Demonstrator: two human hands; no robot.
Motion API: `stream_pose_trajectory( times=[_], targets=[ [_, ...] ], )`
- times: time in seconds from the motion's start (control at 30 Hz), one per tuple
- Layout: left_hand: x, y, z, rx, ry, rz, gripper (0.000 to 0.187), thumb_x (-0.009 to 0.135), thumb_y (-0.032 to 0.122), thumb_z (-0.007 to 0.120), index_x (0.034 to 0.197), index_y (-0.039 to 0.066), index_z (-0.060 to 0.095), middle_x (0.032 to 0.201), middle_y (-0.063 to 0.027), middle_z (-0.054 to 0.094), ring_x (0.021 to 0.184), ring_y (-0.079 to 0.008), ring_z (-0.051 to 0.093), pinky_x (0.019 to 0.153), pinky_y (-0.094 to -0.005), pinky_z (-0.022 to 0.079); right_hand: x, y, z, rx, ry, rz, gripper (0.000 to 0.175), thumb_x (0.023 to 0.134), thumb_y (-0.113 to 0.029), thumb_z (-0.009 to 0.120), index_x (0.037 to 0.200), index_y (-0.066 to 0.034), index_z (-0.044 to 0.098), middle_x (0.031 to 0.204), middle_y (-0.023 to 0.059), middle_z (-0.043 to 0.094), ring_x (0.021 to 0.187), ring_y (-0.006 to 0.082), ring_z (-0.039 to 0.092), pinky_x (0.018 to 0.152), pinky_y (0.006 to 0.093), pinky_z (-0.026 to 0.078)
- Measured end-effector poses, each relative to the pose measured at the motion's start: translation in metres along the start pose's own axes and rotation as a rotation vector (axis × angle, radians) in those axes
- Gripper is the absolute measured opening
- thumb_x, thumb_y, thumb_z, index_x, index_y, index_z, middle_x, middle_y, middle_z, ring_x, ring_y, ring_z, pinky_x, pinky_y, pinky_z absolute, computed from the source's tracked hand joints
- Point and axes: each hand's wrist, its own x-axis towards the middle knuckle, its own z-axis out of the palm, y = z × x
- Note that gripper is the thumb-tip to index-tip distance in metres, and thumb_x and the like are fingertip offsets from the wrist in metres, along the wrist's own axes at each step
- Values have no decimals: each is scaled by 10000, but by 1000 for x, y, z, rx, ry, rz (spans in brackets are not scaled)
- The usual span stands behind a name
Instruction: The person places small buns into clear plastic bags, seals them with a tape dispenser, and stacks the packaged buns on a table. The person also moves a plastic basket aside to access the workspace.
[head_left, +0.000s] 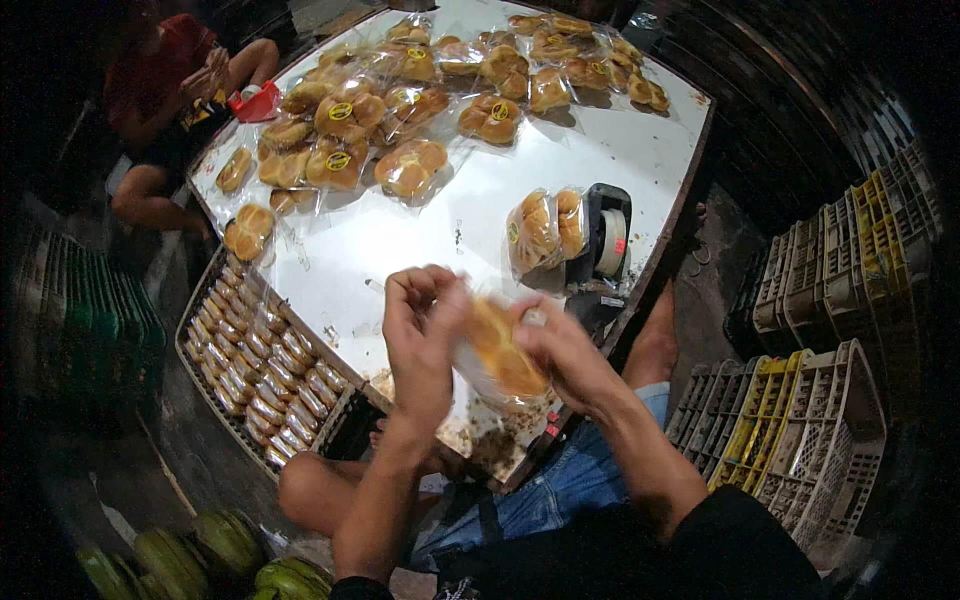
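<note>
A golden braided bread bun in a clear plastic bag is held up above the near end of the white table. My right hand grips it from the right, thumb on top; a small pale spot shows at the thumb. My left hand is raised at the bun's left, its fingers curled and blurred by motion. Whether they pinch the bag's film cannot be made out. Just beyond my right hand stands a black tape dispenser with a roll of tape. Bagged buns lean against its left side.
Many bagged buns cover the far part of the white table. A crate of small wrapped rolls sits at left. Stacked plastic crates stand at right. Another person sits far left near a red tape dispenser. Green fruits lie below.
</note>
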Motion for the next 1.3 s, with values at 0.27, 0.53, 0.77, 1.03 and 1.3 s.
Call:
stream_pose_trajectory(
  times=[0.27,0.53,0.77,1.03,1.3],
  targets=[
    [81,-26,-9,526,-83,15,554,872,134,747,1315,-75,488,1218,-185,616,1129,-228,600,988,-335,474,46,-36,-26,-260,401,-654,306,938,-220,620,1152,-14,545,1098,93,593,981,215,579,903,351,460],
    [107,-34,-13,603,-91,-73,657,854,217,787,1339,-88,466,1302,-221,560,1172,-257,582,1006,-361,475,109,-104,-8,-954,402,-1013,274,912,-260,637,1029,-13,648,961,171,665,1003,332,602,888,417,466],
    [71,32,-86,439,172,-102,568,936,246,681,1337,-77,442,1226,-192,603,1103,-245,621,920,-358,521,283,-60,83,-1513,479,-840,514,810,-358,753,1173,-29,598,1040,152,684,1103,367,587,940,484,440],
    [50,23,-106,-101,485,-212,534,1011,205,495,1422,-61,281,1421,-241,412,1275,-371,481,1055,-521,464,191,-46,89,-556,262,-788,419,929,-262,623,1233,-30,453,891,213,680,875,413,661,780,487,504],
    [31,34,-86,145,568,124,571,1038,561,362,1085,16,526,1016,-94,551,994,-214,583,884,-345,496,30,4,74,-183,-227,-507,546,961,-123,638,1374,-52,289,1218,144,543,1122,235,591,907,328,503]
  ],
)
